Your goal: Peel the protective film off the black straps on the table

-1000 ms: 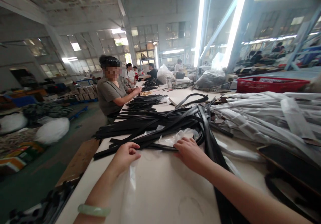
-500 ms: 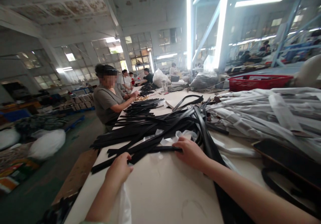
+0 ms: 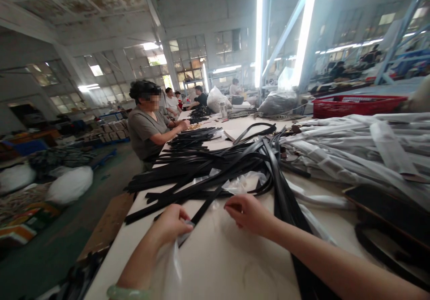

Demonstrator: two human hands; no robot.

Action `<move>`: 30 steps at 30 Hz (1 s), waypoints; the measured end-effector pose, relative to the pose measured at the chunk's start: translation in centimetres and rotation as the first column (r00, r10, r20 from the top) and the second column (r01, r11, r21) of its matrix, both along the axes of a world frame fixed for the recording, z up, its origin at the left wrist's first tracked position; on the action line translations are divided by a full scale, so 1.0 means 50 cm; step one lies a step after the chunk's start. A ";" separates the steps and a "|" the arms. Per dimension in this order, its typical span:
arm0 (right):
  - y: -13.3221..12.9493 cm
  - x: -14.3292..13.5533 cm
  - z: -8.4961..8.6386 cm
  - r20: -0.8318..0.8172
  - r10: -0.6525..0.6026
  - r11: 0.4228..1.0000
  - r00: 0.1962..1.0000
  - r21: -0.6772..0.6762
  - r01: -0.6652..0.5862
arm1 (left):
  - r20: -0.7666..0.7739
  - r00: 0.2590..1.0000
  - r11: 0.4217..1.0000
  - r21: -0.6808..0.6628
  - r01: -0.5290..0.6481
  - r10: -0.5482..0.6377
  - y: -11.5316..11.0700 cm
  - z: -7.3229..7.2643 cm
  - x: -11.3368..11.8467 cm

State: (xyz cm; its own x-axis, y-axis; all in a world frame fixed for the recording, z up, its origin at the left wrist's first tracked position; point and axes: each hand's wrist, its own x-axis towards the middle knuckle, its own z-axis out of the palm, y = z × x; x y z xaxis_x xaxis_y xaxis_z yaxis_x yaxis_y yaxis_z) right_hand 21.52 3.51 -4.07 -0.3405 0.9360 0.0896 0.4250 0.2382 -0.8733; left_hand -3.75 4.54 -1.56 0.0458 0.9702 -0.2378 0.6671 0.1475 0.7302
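Note:
My left hand (image 3: pixel 171 226) is closed, thumb against fingers, on a thin clear plastic sleeve (image 3: pixel 174 268) that hangs down over the table edge side of my wrist. The end of a black strap (image 3: pixel 204 206) lies at these fingertips, close to the sleeve's mouth; whether it is inside I cannot tell. My right hand (image 3: pixel 250 212) hovers over the white table (image 3: pixel 228 259), fingers pinched together, apart from the strap. What it pinches, if anything, does not show. Beyond both hands spreads a pile of black straps (image 3: pixel 188 181), with crumpled clear plastic (image 3: pixel 243 182) on it.
White-wrapped strips (image 3: pixel 352 143) are heaped at the right, before a red basket (image 3: pixel 359 106). Long black straps (image 3: pixel 285 201) run down beside my right forearm. A co-worker (image 3: pixel 148 125) in a grey shirt works at the table's left edge. Stuffed bags (image 3: pixel 277 104) stand farther back.
My right hand has come off the black strap it was touching and drawn slightly nearer. My left hand has shifted right, and a strap end now lies at its fingertips with the plastic.

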 end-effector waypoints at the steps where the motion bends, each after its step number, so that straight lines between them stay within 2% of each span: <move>1: -0.009 -0.010 0.000 -0.056 0.012 0.981 0.998 -0.193 -0.023 | 0.028 0.999 0.998 -0.049 0.035 -0.033 -0.009 0.003 0.014; 2: -0.016 -0.018 0.000 -0.119 0.019 0.930 0.993 -0.361 -0.061 | 0.068 0.995 0.992 -0.098 0.077 -0.070 -0.018 0.005 0.032; 4: -0.025 -0.026 0.001 -0.255 0.026 0.821 0.967 -0.546 -0.167 | 0.196 0.968 0.961 -0.195 0.198 -0.159 -0.037 0.011 0.071; 6: -0.024 -0.023 0.002 -0.374 0.022 0.752 0.927 -0.605 -0.262 | 0.351 0.906 0.902 -0.268 0.339 -0.236 -0.053 0.016 0.107; 8: -0.018 -0.011 0.007 -0.439 0.004 0.723 0.899 -0.619 -0.306 | 0.437 0.862 0.876 -0.271 0.399 -0.257 -0.059 0.021 0.129; 10: -0.011 0.006 0.016 -0.438 -0.021 0.766 0.899 -0.584 -0.267 | 0.436 0.867 0.914 -0.200 0.353 -0.239 -0.056 0.025 0.133; 12: -0.004 0.022 0.031 -0.449 -0.065 0.846 0.891 -0.499 -0.189 | 0.433 0.875 0.950 -0.111 0.291 -0.218 -0.047 0.028 0.124; 14: 0.002 0.036 0.049 -0.525 -0.146 0.915 0.839 -0.394 -0.087 | 0.450 0.869 0.964 -0.054 0.259 -0.208 -0.040 0.031 0.114; 16: 0.007 0.045 0.063 -0.619 -0.206 0.955 0.758 -0.296 0.017 | 0.451 0.868 0.969 -0.026 0.246 -0.208 -0.037 0.033 0.108; 18: 0.009 0.049 0.070 -0.666 -0.218 0.971 0.714 -0.221 0.090 | 0.445 0.871 0.969 -0.022 0.245 -0.210 -0.038 0.033 0.110; 20: 0.007 0.047 0.070 -0.669 -0.212 0.975 0.712 -0.196 0.106 | 0.448 0.867 0.966 -0.034 0.258 -0.216 -0.042 0.033 0.115; 26: -0.006 0.033 0.066 -0.655 -0.171 0.978 0.736 -0.205 0.045 | 0.426 0.869 0.955 -0.041 0.295 -0.250 -0.053 0.038 0.124; 30: -0.009 0.038 0.071 -0.611 -0.090 0.983 0.786 -0.182 -0.030 | 0.365 0.884 0.944 -0.041 0.328 -0.292 -0.057 0.044 0.123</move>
